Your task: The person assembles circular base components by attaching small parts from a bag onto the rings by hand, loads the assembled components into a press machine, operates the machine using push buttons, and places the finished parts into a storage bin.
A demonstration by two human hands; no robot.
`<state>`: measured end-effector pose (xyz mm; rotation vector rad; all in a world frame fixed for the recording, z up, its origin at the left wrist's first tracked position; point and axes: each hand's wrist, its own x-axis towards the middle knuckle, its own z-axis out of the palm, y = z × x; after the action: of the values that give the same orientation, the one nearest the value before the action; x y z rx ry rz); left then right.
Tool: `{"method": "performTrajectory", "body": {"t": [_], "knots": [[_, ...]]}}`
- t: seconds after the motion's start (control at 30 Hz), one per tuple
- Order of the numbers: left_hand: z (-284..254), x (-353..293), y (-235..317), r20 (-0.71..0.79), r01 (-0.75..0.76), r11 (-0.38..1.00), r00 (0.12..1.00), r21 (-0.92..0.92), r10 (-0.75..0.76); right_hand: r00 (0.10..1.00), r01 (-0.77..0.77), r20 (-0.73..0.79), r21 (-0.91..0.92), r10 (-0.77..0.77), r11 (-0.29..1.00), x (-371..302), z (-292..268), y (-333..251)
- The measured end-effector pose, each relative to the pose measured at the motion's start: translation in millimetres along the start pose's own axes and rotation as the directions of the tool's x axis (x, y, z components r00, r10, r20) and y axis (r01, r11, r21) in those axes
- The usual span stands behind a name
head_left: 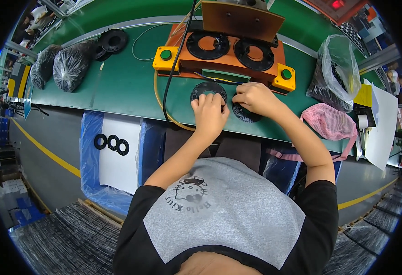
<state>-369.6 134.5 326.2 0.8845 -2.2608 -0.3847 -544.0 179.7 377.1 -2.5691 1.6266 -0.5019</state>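
Two flat black rings lie side by side on the green table in front of me. My left hand rests with curled fingers on the near edge of the left ring. My right hand covers most of the right ring, fingers bent down onto it. Just beyond stands an orange press fixture with two more black rings seated in its round nests, one on each side.
Yellow boxes with green buttons flank the fixture. Black bags and stacked rings sit far left, a clear bag of parts and a pink mesh pouch right. Three rings lie on a white sheet lower left.
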Motion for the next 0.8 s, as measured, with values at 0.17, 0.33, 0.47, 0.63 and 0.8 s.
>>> {"method": "performTrajectory", "body": {"t": [0.17,0.33,0.47,0.63,0.8], "knots": [[1.0,0.4,-0.7,-0.004,0.003,1.000,1.000,0.004,-0.003,0.998,-0.029,0.057,0.029,0.027,0.999,1.2,-2.1,1.0],[-2.0,2.6,1.1,0.037,0.047,0.999,0.998,-0.006,-0.047,0.998,-0.028,0.055,0.030,0.027,0.999,1.2,-1.6,2.1],[-2.4,3.6,2.4,0.044,0.064,0.998,0.997,-0.004,-0.064,0.996,-0.047,0.076,0.035,0.044,0.998,1.0,-3.0,1.8],[-4.0,3.7,4.6,0.035,0.076,0.997,0.996,0.004,-0.076,0.997,-0.006,0.077,0.007,0.006,1.000,2.6,-3.4,0.7],[-5.7,2.9,6.0,0.075,0.093,0.996,0.993,0.017,-0.094,0.993,0.017,0.116,0.021,-0.019,1.000,3.1,-4.6,-0.1]]}}
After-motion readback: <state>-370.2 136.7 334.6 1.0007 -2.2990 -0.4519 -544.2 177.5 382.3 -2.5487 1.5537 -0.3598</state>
